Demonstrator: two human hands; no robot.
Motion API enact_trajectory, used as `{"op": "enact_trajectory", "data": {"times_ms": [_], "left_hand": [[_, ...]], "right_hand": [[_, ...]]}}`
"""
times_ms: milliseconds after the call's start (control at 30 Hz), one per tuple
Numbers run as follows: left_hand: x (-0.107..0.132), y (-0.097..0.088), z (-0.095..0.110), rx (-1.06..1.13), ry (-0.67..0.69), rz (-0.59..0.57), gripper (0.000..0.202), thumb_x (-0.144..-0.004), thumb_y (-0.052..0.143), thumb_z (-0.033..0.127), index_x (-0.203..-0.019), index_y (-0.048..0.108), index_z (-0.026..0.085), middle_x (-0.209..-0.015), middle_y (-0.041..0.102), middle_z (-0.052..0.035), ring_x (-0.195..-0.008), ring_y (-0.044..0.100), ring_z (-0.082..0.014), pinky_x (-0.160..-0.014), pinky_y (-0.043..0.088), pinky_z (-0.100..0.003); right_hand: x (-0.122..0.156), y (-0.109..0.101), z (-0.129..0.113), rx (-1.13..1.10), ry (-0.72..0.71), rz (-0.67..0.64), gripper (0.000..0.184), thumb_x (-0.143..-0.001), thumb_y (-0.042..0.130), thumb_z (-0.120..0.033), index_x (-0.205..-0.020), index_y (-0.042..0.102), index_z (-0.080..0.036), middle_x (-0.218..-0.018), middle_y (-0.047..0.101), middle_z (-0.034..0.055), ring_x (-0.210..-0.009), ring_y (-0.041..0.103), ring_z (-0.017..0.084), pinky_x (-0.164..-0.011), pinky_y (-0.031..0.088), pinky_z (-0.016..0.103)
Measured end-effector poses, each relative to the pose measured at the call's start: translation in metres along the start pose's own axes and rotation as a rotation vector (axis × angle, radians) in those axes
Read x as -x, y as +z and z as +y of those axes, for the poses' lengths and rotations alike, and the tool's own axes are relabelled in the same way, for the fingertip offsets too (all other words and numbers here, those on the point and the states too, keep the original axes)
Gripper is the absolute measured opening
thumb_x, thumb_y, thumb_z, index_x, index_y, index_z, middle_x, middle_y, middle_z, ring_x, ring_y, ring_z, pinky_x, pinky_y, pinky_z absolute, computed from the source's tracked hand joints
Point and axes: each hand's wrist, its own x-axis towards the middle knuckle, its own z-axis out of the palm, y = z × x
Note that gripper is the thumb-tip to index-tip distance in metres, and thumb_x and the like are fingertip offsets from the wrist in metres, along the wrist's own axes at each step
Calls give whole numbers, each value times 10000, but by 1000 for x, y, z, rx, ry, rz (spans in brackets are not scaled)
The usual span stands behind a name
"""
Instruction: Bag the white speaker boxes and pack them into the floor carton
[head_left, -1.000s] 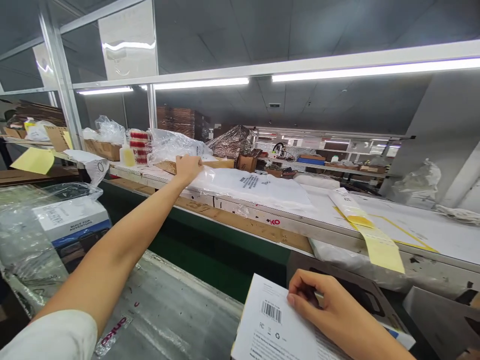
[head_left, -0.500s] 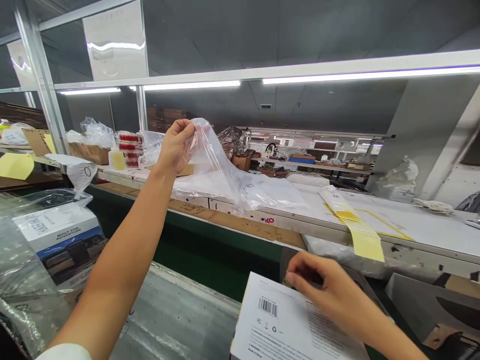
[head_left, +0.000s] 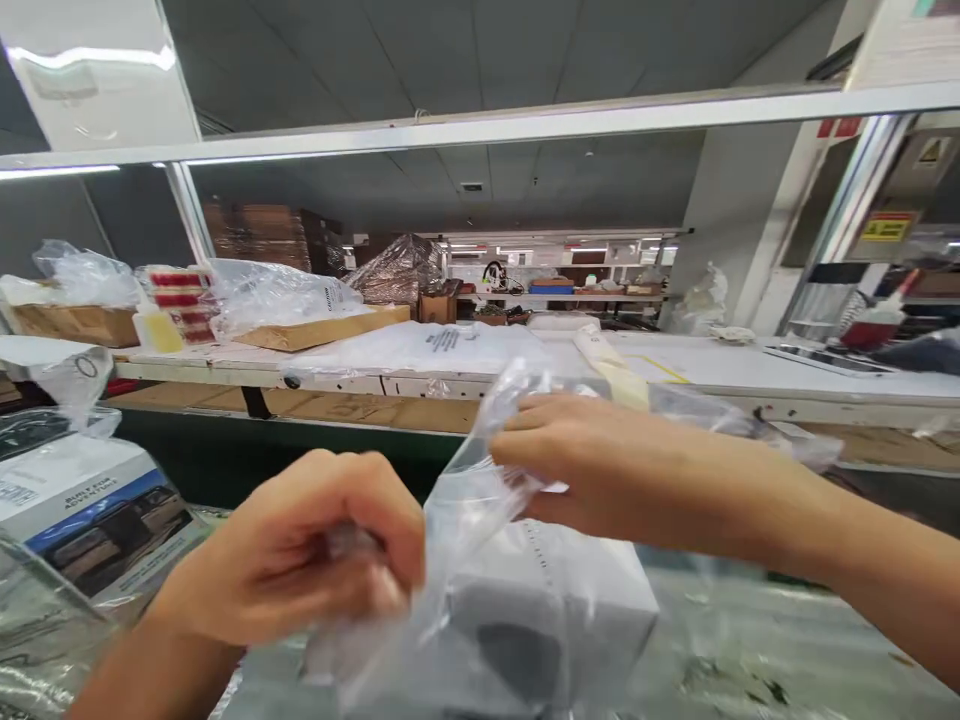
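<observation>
Where the white table (head_left: 735, 365) runs beyond my left hand (head_left: 307, 550) and right hand (head_left: 577, 450), I see a clear plastic bag (head_left: 454, 520) stretched between them, over a white-and-grey box (head_left: 592, 570) below; the left is curled around bunched film, the right gripping the bag's upper part.

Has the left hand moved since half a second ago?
Yes. Against the white bench, the left hand has come down and back toward the person: raised above the benchtop then, now below its front edge.
</observation>
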Motion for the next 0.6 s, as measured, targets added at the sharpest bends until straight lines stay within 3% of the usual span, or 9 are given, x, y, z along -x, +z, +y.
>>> {"op": "enact_trajectory", "data": {"times_ms": [67, 133, 233, 300, 400, 500, 600], "left_hand": [[15, 4, -2, -102, 40, 156, 120, -895, 829, 477, -852, 794, 371, -646, 709, 18, -430, 588, -171, -327, 445, -287], [28, 13, -5, -97, -14, 443, 73, -913, 793, 404, -879, 751, 355, -847, 741, 18, -512, 587, -162, -355, 445, -289], [50, 29, -11, 113, -168, 699, 109, -886, 768, 385, -813, 697, 346, -991, 705, 14, -828, 701, -233, -570, 638, -360], [68, 39, -20, 271, -310, 707, 173, -840, 805, 454, -777, 677, 355, -867, 680, 14, -855, 729, -253, -626, 680, -376], [97, 54, -41, 346, -510, 581, 281, -812, 858, 542, -815, 664, 339, -646, 622, 48, -507, 626, -182, -425, 560, -290], [122, 72, -61, 155, -557, 518, 246, -916, 811, 494, -915, 659, 300, -650, 686, 54, -472, 634, -172, -468, 554, -290], [137, 82, -72, -44, -508, 502, 233, -955, 786, 479, -958, 672, 276, -738, 757, 30, -610, 717, -187, -625, 611, -304]], "right_hand": [[29, 9, -13, -121, 122, -48, 259, -947, 841, -417, -873, 678, -228, -815, 693, -18, -748, 639, 162, -620, 417, 262], [58, 19, -28, -340, 250, -124, 346, -1026, 693, -578, -925, 650, -249, -806, 692, -31, -668, 610, 141, -548, 380, 251], [94, 44, -47, -530, 391, -185, 346, -1122, 486, -519, -940, 634, -264, -843, 715, -23, -706, 631, 145, -576, 415, 243], [111, 67, -53, -568, 402, -154, 308, -1113, 527, -453, -903, 639, -257, -867, 725, -22, -776, 649, 147, -667, 460, 239], [127, 105, -53, -562, 423, 43, 392, -1134, 496, -481, -883, 666, -231, -861, 719, -4, -796, 643, 150, -754, 477, 261], [135, 135, -47, -511, 525, 134, 513, -1163, 416, -491, -848, 703, -207, -684, 638, -13, -636, 585, 133, -655, 447, 267], [140, 151, -38, -503, 384, 191, 325, -1145, 498, -306, -1057, 798, -218, -874, 756, 35, -779, 710, 143, -728, 531, 245]]}}
